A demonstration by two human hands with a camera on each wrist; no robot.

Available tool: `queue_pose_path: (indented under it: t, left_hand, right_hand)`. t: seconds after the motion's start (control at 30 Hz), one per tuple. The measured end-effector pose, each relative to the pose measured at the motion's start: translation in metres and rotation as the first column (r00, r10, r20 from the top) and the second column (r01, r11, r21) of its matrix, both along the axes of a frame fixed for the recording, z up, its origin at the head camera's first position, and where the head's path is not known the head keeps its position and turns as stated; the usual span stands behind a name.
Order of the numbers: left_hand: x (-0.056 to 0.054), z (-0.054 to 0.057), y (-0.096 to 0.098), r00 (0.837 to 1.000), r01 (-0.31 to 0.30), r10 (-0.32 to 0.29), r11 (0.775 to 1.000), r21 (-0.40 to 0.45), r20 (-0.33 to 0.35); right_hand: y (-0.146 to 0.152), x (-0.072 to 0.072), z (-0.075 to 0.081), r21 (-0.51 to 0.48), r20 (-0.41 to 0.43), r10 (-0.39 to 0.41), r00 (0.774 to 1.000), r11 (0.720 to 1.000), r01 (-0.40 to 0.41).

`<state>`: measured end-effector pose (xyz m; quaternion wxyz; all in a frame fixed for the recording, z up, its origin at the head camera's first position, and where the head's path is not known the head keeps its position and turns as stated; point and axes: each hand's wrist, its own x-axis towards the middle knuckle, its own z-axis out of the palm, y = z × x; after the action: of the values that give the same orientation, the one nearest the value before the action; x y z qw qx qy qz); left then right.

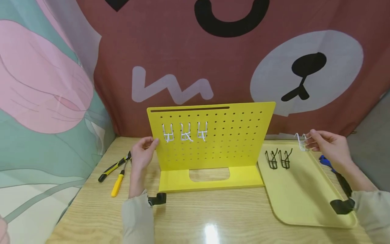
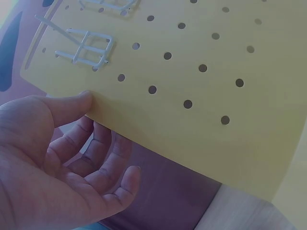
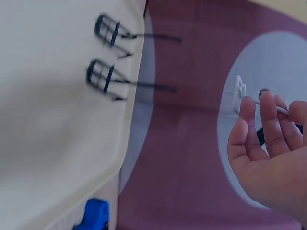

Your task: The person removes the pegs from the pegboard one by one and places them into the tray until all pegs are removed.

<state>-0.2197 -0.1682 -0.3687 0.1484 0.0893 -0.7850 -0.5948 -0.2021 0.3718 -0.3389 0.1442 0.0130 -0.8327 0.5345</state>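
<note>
A yellow pegboard [image 1: 240,142] stands upright on its flat foot. Three white wire hooks hang side by side near its upper left, one of them the rightmost white hook [image 1: 202,131]. My left hand [image 1: 143,154] grips the board's left edge, thumb on the front face and fingers behind it; the left wrist view shows this hold close by a hanging hook [image 2: 91,48]. Above the far right of the tray, my right hand [image 1: 332,147] pinches another white wire hook [image 3: 236,96] by its prong, with the frame pointing left, off the tray surface.
A pale yellow tray [image 1: 307,200] lies right of the board, bearing two black wire hooks [image 1: 285,160]. Beyond its right edge is a blue-and-black tool [image 1: 326,161]. Left of the board lie black-and-yellow pliers [image 1: 112,170] and a yellow-handled screwdriver [image 1: 117,185]. A printed curtain [image 1: 170,51] hangs behind.
</note>
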Motion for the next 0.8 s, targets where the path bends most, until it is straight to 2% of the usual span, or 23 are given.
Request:
queue_pose_path:
  t: [0.1,0.17,0.3,0.5,0.6,0.67,0.8]
  left_hand:
    - [0.000,-0.001,-0.001,1.000,-0.005,0.005,1.000,0.011,0.006]
    - [0.000,-0.001,-0.001,1.000,-0.008,0.008,1.000,0.022,0.011]
    - [-0.001,-0.001,0.000,1.000,0.005,-0.006,0.999,0.035,0.012]
    - [-0.002,0.001,0.002,1.000,0.019,-0.020,0.998,0.059,0.013]
    - [-0.001,0.001,0.002,1.000,0.015,-0.017,0.998,0.061,0.020]
    - [-0.001,0.001,0.002,1.000,0.014,-0.015,0.998,0.061,0.021]
    - [-0.001,0.001,0.002,1.000,0.008,-0.008,0.999,0.050,0.004]
  right_hand:
    - [0.011,-0.002,-0.004,0.006,0.018,-0.019,1.000,1.000,0.019]
    - [0.017,-0.003,-0.010,-0.033,0.040,-0.002,0.999,0.999,0.004]
    - [0.026,-0.005,-0.025,-0.035,0.071,-0.005,0.997,0.999,0.007]
    - [0.039,-0.009,-0.059,0.103,0.102,-0.014,0.995,0.995,0.003]
    - [0.044,-0.015,-0.074,0.125,0.158,-0.040,0.987,0.992,0.020]
    - [0.043,-0.016,-0.080,0.154,0.178,-0.066,0.982,0.987,0.039]
    - [0.040,-0.015,-0.083,0.160,0.176,-0.062,0.983,0.987,0.033]
